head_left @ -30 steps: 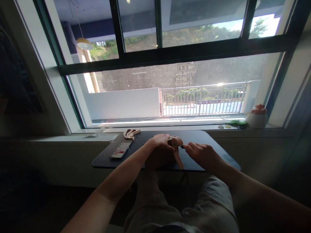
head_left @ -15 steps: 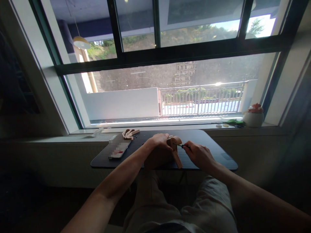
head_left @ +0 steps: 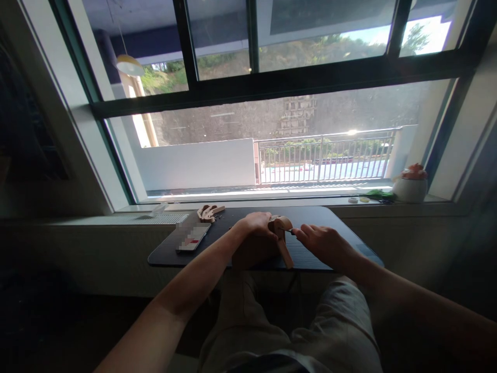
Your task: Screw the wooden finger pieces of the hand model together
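A light wooden assembly [head_left: 282, 235] with a rounded top and a slanting leg stands near the front edge of a dark tabletop [head_left: 334, 220]. My left hand [head_left: 257, 226] is closed over its left side, holding it still. My right hand [head_left: 320, 242] pinches a thin dark tool [head_left: 290, 231], and the tool's tip touches the right side of the wooden piece. The lower part of the assembly lies in shadow behind my left wrist.
Loose wooden parts [head_left: 209, 211] lie at the table's back left, beside a phone [head_left: 192, 237]. A white pot with an orange top [head_left: 410, 185] and small items sit on the windowsill at right. My knees are under the table's front edge.
My right hand drew slightly back from the wooden piece, then came in again with the tool against it. My left hand stayed where it was.
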The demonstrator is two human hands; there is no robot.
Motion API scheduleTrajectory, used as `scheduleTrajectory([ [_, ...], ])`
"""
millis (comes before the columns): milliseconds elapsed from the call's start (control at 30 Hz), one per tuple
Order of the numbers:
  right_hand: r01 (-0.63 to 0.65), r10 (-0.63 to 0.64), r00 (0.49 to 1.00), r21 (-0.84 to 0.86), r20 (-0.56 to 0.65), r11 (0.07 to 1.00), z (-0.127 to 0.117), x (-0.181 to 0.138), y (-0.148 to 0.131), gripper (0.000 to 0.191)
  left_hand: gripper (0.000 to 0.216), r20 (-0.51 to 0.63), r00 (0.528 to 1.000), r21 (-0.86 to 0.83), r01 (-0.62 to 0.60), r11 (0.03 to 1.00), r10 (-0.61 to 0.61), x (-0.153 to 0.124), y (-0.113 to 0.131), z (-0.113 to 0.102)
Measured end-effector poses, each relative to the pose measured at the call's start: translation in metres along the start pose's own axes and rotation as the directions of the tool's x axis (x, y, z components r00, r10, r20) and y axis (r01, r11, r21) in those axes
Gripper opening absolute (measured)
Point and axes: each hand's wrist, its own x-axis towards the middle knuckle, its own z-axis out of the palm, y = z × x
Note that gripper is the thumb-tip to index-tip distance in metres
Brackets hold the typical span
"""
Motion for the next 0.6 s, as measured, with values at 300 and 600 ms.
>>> scheduleTrajectory([
  [300, -0.420, 0.397, 0.907, 0.360, 0.141, 0.833, 0.010, 0.003, -0.017, 0.020, 0.061, 0.008, 1.000, 0.014, 0.000, 1.000, 0.000, -0.005, 0.006, -0.005],
  [600, -0.379, 0.350, 0.925, 0.391, 0.146, 0.839, -0.010, 0.005, -0.017, 0.030, 0.065, 0.020, 1.000, -0.002, 0.005, 1.000, -0.005, -0.004, 0.004, -0.004],
])
